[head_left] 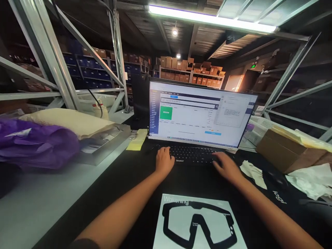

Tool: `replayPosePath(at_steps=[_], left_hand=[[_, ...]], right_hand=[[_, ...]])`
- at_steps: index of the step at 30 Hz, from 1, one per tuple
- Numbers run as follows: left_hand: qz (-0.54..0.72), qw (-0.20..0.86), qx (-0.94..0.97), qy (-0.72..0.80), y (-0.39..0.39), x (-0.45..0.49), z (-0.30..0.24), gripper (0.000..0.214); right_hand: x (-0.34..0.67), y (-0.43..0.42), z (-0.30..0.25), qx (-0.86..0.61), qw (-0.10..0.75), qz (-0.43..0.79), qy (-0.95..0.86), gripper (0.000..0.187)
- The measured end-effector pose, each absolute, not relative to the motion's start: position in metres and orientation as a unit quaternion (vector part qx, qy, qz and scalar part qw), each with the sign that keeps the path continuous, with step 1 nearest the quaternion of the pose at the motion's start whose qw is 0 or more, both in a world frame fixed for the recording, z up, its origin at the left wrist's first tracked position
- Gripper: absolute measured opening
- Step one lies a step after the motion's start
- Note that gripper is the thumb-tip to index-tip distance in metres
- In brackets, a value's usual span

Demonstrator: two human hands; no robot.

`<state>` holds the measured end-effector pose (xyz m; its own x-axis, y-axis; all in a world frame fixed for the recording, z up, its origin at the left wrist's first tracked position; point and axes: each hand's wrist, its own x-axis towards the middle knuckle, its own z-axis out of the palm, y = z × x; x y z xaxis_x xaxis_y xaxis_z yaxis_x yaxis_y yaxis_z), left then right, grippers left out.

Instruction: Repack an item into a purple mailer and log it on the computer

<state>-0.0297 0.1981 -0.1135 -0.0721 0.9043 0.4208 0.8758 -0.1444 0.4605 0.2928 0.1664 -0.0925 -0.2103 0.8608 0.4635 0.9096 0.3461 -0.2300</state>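
Both my hands are at a black keyboard [192,154] on a dark desk mat. My left hand [165,161] rests on its left end, fingers curved over the keys. At the right end, my right hand [227,166] reaches over the keys with its fingers apart. Neither hand holds anything. Behind the keyboard stands a lit monitor [192,114] showing a page with a green square and a pop-up panel. Between my forearms lies a white box [178,226] printed with black goggles and the word "Wakening".
Crumpled white tissue [312,180] and a cardboard box [281,148] sit to the right, near a dark mouse [278,178]. Yellow sticky notes [137,139] lie left of the monitor. A purple bag [38,143] and a grey tray [106,147] are farther left. Metal posts flank the desk.
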Motion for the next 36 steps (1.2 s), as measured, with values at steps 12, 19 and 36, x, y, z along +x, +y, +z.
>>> replayPosePath(at_steps=[12, 19, 36], left_hand=[[0.264, -0.030, 0.743, 0.615, 0.195, -0.026, -0.117, 0.028], [0.249, -0.068, 0.748, 0.612, 0.196, -0.023, -0.120, 0.033], [0.240, -0.130, 0.766, 0.582, 0.202, -0.025, -0.127, 0.034]], right_hand=[[0.139, 0.219, -0.116, -0.536, 0.239, -0.054, -0.808, 0.045], [0.140, 0.209, -0.117, -0.534, 0.263, -0.058, -0.801, 0.041], [0.136, 0.200, -0.105, -0.588, 0.280, 0.007, -0.759, 0.019]])
